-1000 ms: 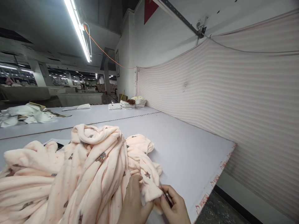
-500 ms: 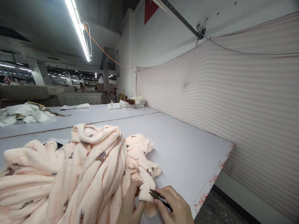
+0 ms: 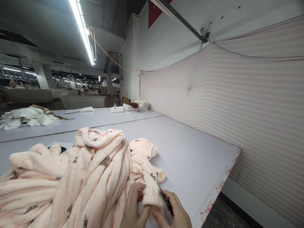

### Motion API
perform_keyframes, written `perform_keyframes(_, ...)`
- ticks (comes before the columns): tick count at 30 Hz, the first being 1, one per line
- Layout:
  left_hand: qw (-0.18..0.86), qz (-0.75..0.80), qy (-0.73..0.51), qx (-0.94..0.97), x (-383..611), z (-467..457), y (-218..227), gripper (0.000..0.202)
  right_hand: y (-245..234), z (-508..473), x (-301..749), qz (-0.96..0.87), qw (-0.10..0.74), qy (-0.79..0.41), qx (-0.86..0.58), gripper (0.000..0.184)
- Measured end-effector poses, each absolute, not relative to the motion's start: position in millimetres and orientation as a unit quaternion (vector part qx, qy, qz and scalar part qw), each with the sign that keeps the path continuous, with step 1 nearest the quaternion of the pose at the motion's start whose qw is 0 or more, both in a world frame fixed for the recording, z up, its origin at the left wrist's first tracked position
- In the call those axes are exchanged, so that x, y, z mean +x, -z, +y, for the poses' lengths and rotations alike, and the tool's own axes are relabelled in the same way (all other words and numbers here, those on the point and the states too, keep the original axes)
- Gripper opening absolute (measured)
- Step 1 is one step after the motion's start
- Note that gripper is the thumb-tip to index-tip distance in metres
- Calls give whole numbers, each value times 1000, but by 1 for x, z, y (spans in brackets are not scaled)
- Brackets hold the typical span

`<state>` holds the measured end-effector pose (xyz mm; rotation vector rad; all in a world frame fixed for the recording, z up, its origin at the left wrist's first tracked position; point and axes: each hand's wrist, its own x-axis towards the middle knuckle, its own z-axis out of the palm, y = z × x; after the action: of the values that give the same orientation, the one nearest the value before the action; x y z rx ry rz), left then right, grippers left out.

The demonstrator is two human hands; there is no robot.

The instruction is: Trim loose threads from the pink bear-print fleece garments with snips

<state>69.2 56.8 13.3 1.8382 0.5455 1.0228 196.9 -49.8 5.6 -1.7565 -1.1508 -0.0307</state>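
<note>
White laminate tabletop (image 3: 190, 152) carries a heaped peach fleece garment with small bear prints (image 3: 78, 177), whose near-right tip the left hand (image 3: 133, 209) pinches while the right hand (image 3: 174, 212) grips small dark thread snips (image 3: 165, 200) against it, so trimming looks underway, the heap's remainder untouched.

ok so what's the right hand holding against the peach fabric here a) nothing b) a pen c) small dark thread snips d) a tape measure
c: the right hand grips small dark thread snips whose blades rest against the folded end of the peach fleece garment, which the left hand pinches from the other side on the white table.
</note>
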Motion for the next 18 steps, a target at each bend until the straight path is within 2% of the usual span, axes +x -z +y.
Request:
perform_keyframes(2,448,202,-436,754,68,58,-17,34,-2,-47,198,-452,484,46,-748,20)
perform_keyframes(4,479,173,-381,772,67,59,-25,28,-2,-43,200,-412,483,80,-769,17)
perform_keyframes(6,582,170,-279,745,67,59,-33,20,-7,-37,204,-382,481,97,-783,12)
perform_keyframes(8,693,199,-227,655,66,59,-38,19,-15,-32,207,-391,467,79,-789,8)
perform_keyframes(13,830,166,-235,478,66,63,-39,29,-27,-36,209,-491,467,-37,-735,9)
perform_keyframes(16,866,115,-221,433,68,67,-38,32,-25,-45,206,-533,453,-9,-715,23)
perform_keyframes(18,874,106,-224,419,68,68,-37,31,-25,-47,205,-548,427,35,-719,24)
